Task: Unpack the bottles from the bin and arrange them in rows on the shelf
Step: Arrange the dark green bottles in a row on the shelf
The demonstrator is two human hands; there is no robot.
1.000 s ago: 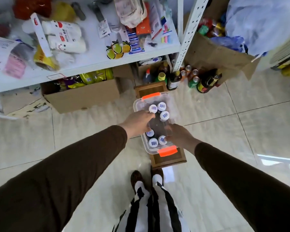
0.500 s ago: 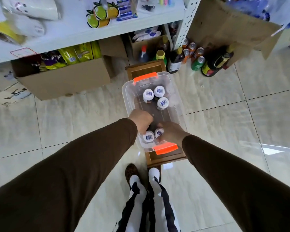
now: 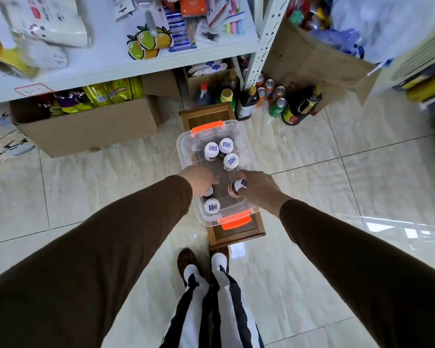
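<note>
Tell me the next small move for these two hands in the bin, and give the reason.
Probably lift both hands straight up out of the clear bin. The right hand is wrapped around a tilted white-capped bottle, and the left hand covers another bottle near the bin's left wall, though that grip is hidden. Four other bottles stand clear of both hands.

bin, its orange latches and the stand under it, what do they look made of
Bin: clear, glossy plastic by the look; the bottles and the floor show through its walls.
Orange latches: opaque moulded plastic, smooth and bright.
Stand: looks like brown wood with a framed rim, though laminate can't be ruled out.
</note>
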